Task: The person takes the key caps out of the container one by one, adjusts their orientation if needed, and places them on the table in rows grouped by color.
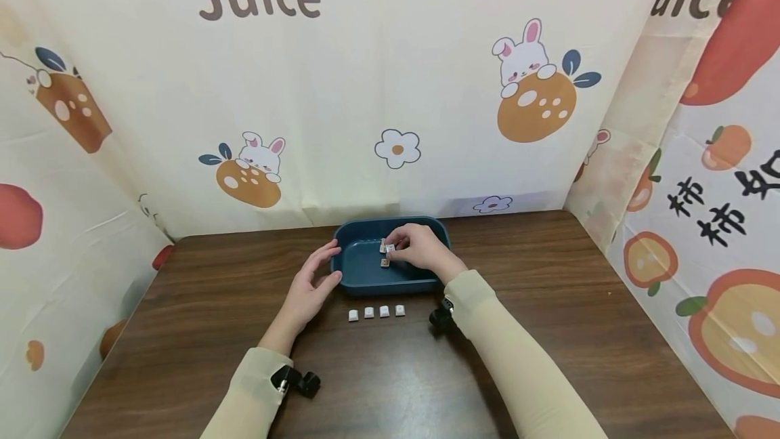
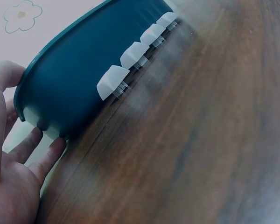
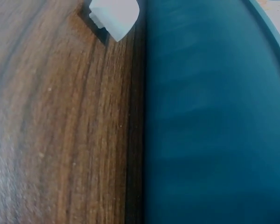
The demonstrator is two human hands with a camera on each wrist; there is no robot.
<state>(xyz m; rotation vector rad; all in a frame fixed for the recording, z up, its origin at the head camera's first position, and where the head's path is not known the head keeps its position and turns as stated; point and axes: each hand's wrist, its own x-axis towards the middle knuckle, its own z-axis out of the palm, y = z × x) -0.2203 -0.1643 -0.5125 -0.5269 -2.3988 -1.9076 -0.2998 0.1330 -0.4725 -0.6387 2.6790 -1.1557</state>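
A dark blue tray stands on the table. My left hand is at its left end, fingers spread and nearly straight; in the left wrist view, fingertips touch its outer wall. Over the inside of the tray, my right hand pinches a small white keycap between thumb and fingers. Two small brownish pieces, one a keycap-sized block, lie in the tray beside these fingertips. The right wrist view leaves the right hand out.
Several white keycaps stand in a row on the wooden table, just in front of the tray. Clear bases show under these keycaps in the left wrist view. Behind the tray hangs a printed curtain.
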